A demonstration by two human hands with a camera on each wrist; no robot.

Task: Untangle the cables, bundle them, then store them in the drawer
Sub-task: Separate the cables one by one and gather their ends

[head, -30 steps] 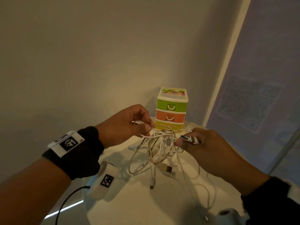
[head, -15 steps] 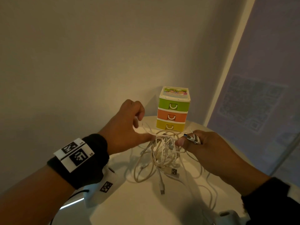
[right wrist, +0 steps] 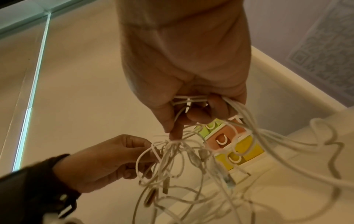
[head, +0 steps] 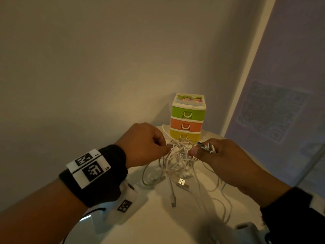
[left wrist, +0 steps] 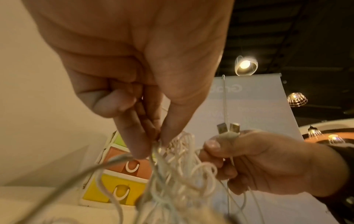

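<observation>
A tangle of white cables (head: 175,159) hangs between my hands above the white table (head: 158,222), with loose ends and a USB plug (head: 181,181) trailing down onto it. My left hand (head: 165,147) pinches several strands at the top left of the tangle (left wrist: 172,166). My right hand (head: 198,150) grips two USB plugs (left wrist: 228,128) and several cable runs (right wrist: 191,100) in its curled fingers. The small drawer unit (head: 188,117), with green, orange and yellow drawers all closed, stands just behind the hands.
A white device with a marker tag (head: 126,203) lies on the table under my left wrist. Another pale object (head: 249,228) sits at the near right edge. A wall rises behind the table, and a banner with a QR code (head: 272,111) hangs on the right.
My left hand has come down and right onto the tangle, and its fingers have pinched strands. The right hand keeps the plugs, now closer to the left hand.
</observation>
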